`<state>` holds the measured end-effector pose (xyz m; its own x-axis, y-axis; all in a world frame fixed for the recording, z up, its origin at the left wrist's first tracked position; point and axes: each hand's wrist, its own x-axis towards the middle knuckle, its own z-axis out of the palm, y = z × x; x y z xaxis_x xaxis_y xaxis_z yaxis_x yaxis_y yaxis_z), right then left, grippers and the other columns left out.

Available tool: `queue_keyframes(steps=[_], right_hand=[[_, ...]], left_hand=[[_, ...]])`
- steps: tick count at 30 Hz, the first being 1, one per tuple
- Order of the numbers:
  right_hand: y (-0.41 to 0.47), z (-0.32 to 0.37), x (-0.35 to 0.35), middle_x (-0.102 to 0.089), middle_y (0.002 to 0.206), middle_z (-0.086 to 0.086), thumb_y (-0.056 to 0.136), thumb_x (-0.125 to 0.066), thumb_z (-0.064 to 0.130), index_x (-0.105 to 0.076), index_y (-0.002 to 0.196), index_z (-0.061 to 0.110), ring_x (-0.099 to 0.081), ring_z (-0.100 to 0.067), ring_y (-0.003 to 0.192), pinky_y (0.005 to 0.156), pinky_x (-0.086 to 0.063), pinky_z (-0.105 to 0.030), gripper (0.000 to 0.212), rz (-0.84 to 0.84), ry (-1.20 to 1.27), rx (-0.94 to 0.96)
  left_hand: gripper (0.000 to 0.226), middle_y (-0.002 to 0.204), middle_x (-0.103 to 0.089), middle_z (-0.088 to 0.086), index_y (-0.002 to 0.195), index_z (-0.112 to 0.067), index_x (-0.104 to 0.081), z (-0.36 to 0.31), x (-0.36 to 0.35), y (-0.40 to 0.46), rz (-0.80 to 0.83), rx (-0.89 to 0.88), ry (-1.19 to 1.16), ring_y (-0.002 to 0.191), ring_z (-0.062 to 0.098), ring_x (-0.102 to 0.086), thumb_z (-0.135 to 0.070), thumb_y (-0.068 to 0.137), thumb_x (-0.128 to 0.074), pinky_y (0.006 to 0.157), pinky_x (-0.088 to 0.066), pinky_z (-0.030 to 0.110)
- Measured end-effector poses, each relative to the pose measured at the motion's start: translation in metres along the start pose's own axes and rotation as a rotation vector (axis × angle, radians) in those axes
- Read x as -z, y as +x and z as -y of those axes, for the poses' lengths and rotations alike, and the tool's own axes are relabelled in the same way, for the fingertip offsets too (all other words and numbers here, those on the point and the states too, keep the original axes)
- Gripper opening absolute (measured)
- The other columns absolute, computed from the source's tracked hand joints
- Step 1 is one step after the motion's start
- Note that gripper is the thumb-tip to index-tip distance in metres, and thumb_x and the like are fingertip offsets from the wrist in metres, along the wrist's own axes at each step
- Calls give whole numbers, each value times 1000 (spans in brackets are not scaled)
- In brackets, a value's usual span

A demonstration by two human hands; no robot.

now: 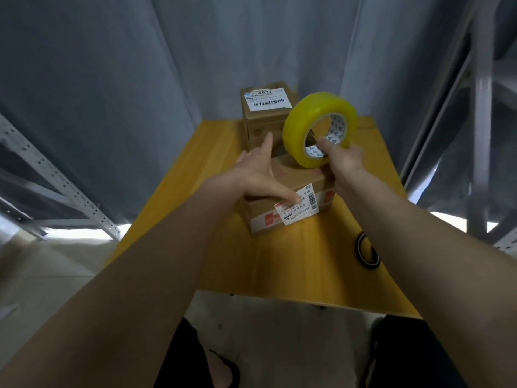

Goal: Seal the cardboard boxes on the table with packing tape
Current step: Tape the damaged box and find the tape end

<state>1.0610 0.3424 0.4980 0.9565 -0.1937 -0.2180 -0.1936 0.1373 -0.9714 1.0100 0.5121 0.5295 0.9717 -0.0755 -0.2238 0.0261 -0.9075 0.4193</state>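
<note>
The left hand point(260, 175) lay flat, fingers spread, steadying the near box point(282, 197). The right hand point(345, 161) gripped the tape roll point(319, 127) above it, probably ready to lay tape.

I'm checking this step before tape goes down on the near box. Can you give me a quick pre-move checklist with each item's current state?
1. Large yellow roll of packing tape in hand: ok, right hand grips it, thumb in the core.
2. Near brown cardboard box with the white label steadied: ok, left hand rests on it, fingers spread.
3. Top flaps closed: cannot tell, hand and roll cover them.
4. Free tape end found: cannot tell.
5. Roll over the box: ok.
6. Far brown cardboard box marked 4977 out of the way: ok, behind.
</note>
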Motion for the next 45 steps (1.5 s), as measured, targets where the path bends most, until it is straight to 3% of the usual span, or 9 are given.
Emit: queue_keyframes(steps=[5, 8, 11, 15, 18, 22, 26, 35, 45], right_hand=[[2, -2, 0, -72, 90, -4, 78, -78, 27, -61, 86, 21, -69, -21, 80, 73, -58, -36, 20, 37, 5, -2], [2, -1, -2, -72, 95, -6, 70, -85, 27, -65, 100, 15, -69, -22, 83, 75, -58, -36, 38, 64, -31, -21], [6, 0, -3, -72, 98, -8, 73, -82, 30, -64, 106, 13, -70, -25, 85, 75, -59, -39, 41, 56, -54, -29], [15, 6, 6, -71, 90, -5, 79, -75, 30, -64, 102, 14, -69, -20, 78, 60, -54, -29, 30, 18, -86, 77], [17, 6, 9, -69, 86, -1, 80, -74, 29, -64, 99, 16, -69, -20, 81, 72, -56, -34, 26, -43, -71, 110], [20, 11, 14, -69, 96, -7, 83, -72, 26, -61, 90, 19, -67, -23, 83, 72, -55, -36, 15, -81, -46, 135], [25, 19, 27, -68, 103, -9, 86, -70, 21, -59, 92, 19, -67, -27, 96, 91, -54, -46, 13, -141, 3, 154], [41, 17, 45, -68, 113, -13, 86, -71, 20, -65, 111, 9, -64, -28, 105, 93, -52, -43, 28, -204, -123, 186], [47, -7, 48, -62, 128, -14, 87, -71, 25, -55, 129, 5, -59, -28, 115, 98, -48, -38, 49, -236, -100, 97]], left_hand=[[144, 144, -45, 2, 149, -40, 7, -1, -18, 7, -125, -81, -71, 128, 25, -47, -55, 44, -89, 101, -46, 46], [139, 132, -53, -3, 146, -43, 5, 2, -21, 3, -199, -111, -94, 110, 19, -57, -59, 42, -85, 90, -52, 41], [137, 131, -55, -4, 145, -45, 5, 3, -23, 0, -247, -105, -82, 107, 18, -57, -63, 42, -83, 85, -50, 36], [139, 140, -50, 2, 149, -40, 4, 2, -24, -1, -258, -101, -51, 120, 24, -54, -63, 45, -84, 94, -47, 41], [139, 143, -48, 2, 150, -38, 3, 1, -25, -2, -266, -93, -49, 126, 25, -50, -63, 45, -85, 100, -43, 46], [137, 143, -48, 3, 151, -38, 0, 1, -24, -5, -270, -92, -58, 127, 25, -49, -61, 46, -86, 102, -41, 47], [135, 136, -52, 0, 150, -40, -1, 1, -23, -6, -267, -91, -46, 122, 23, -52, -60, 47, -85, 98, -44, 42], [134, 142, -47, 2, 152, -36, -1, 6, -20, -8, -244, -72, -71, 127, 24, -48, -57, 52, -87, 103, -41, 51], [130, 151, -39, 1, 154, -27, -4, 8, -19, -4, -189, -92, 20, 134, 22, -41, -60, 55, -82, 106, -40, 45]])
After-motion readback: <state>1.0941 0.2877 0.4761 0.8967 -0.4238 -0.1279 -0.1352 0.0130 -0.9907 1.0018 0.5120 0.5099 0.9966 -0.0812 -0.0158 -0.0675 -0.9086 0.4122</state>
